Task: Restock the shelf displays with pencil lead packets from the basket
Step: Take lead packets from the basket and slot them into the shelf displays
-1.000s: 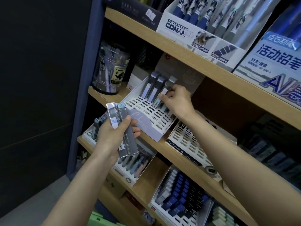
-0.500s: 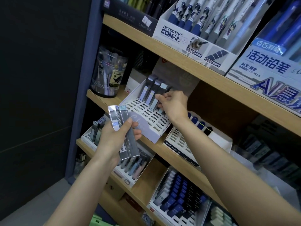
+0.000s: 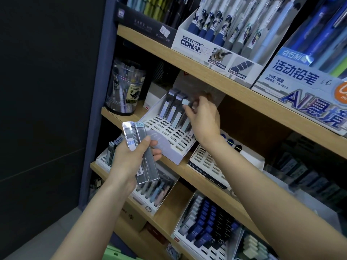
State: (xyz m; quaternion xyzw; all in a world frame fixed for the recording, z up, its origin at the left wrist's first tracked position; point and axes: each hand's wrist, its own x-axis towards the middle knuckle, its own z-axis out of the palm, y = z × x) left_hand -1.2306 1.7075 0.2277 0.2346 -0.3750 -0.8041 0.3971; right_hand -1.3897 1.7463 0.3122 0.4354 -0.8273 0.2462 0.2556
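Left hand (image 3: 129, 158) grips spare lead packets (image 3: 132, 135) (next in line) while right hand (image 3: 204, 119) pinches another packet (image 3: 185, 121) into the display tray (image 3: 165, 126).

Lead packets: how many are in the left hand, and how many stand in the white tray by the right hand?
Held packets in the left hand: 2
Tray packets standing in the white tray: 4, the last partly hidden by the right hand
Total: 6
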